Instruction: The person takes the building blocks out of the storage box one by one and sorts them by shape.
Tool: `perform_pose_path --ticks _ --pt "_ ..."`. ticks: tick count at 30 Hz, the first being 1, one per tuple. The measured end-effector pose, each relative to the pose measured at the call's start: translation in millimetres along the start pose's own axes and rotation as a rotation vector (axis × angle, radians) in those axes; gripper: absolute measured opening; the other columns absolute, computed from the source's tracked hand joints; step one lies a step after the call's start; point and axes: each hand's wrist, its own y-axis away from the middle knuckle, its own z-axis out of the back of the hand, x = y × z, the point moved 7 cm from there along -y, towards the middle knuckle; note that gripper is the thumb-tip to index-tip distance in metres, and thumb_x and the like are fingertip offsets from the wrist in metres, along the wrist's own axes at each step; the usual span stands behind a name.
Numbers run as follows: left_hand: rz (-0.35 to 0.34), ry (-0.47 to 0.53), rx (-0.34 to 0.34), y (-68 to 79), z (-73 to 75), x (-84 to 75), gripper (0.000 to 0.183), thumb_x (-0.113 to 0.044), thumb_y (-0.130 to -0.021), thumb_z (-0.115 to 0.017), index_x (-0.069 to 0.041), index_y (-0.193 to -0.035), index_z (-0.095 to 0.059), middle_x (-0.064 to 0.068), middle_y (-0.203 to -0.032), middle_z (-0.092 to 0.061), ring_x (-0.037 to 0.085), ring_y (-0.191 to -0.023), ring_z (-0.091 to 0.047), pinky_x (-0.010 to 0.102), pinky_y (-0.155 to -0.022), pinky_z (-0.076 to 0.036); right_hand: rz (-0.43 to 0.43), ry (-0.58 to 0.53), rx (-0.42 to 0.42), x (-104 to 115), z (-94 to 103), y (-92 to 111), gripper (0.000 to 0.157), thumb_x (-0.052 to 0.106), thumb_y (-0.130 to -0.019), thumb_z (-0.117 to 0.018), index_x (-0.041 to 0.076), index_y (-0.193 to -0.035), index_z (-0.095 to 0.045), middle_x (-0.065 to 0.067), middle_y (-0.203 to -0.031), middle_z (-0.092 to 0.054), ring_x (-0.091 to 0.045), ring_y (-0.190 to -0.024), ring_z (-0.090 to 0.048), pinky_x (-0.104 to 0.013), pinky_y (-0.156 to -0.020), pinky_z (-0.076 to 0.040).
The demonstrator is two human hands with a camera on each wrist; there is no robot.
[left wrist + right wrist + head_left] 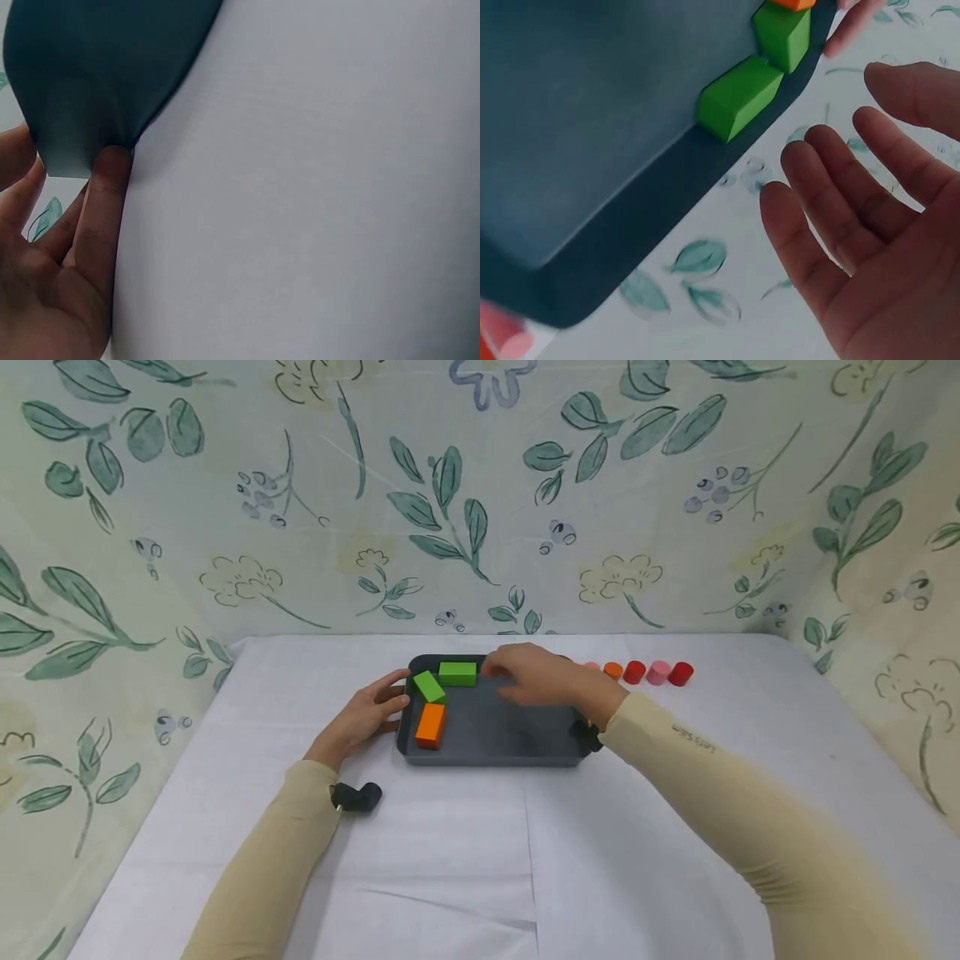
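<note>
A dark grey rectangular tray (510, 735) lies on the white-covered table. Inside, along its left side and far left corner, are an orange block (431, 727), a tilted green block (430, 687) and another green block (457, 674) by the far wall. My left hand (362, 714) rests against the outside of the tray's left wall, and its fingertips (112, 161) touch the wall in the left wrist view. Above the tray's far part hovers my right hand (543, 675). In the right wrist view its fingers are spread loosely, with nothing held.
To the right of the tray, a row of small cylinders, among them an orange one (612, 671), a red one (634, 672) and a pink one (658, 672), stands partly behind my right wrist. Leaf-patterned cloth (480, 510) hangs behind the table (450, 860).
</note>
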Motion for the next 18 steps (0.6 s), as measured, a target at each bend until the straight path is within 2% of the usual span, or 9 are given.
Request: perform_pose_path --ticks 5,9,12,18 --pt "-0.007 0.005 0.001 -1.0 -1.0 0.2 0.059 -0.023 -0.104 -0.051 -0.033 -0.157 -0.027 0.015 -0.164 -0.025 0.036 -0.147 -0.035 0.053 -0.115 -0.041 0.028 -0.06 0.016 24.9 -21.2 -23.0 0.039 0.013 -0.095 -0.062 0.004 -0.132 -0.058 -0.012 -0.132 -0.063 -0.029 -0.118 -0.06 -0.04 -0.107 -0.051" --pt "-0.015 0.003 0.016 -1.5 -3.5 0.1 0.059 -0.023 -0.104 -0.051 -0.032 -0.157 -0.027 0.016 -0.164 -0.025 0.036 -0.147 -0.035 0.053 -0.115 -0.042 0.005 -0.084 0.033 35.7 -43.0 -30.8 0.044 0.016 -0.095 -0.064 0.004 -0.136 -0.055 -0.012 -0.134 -0.061 -0.028 -0.12 -0.059 -0.04 -0.109 -0.05" --pt "-0.012 0.001 0.019 -1.1 -4.0 0.1 0.06 -0.023 -0.104 -0.051 -0.032 -0.157 -0.026 0.015 -0.164 -0.025 0.036 -0.147 -0.035 0.053 -0.115 -0.042 -0.024 -0.056 0.033 40.4 -53.9 -33.2 0.045 0.021 -0.095 -0.065 0.005 -0.135 -0.056 -0.01 -0.131 -0.061 -0.025 -0.114 -0.059 -0.038 -0.107 -0.05" --pt "-0.016 0.003 0.013 -0.3 -0.8 -0.1 0.06 -0.022 -0.104 -0.051 -0.032 -0.157 -0.026 0.016 -0.164 -0.025 0.037 -0.147 -0.035 0.053 -0.114 -0.042 -0.063 0.044 0.044 46.3 -61.8 -39.8 0.05 0.031 -0.092 -0.067 0.007 -0.134 -0.057 -0.007 -0.125 -0.062 -0.02 -0.103 -0.056 -0.033 -0.097 -0.054"
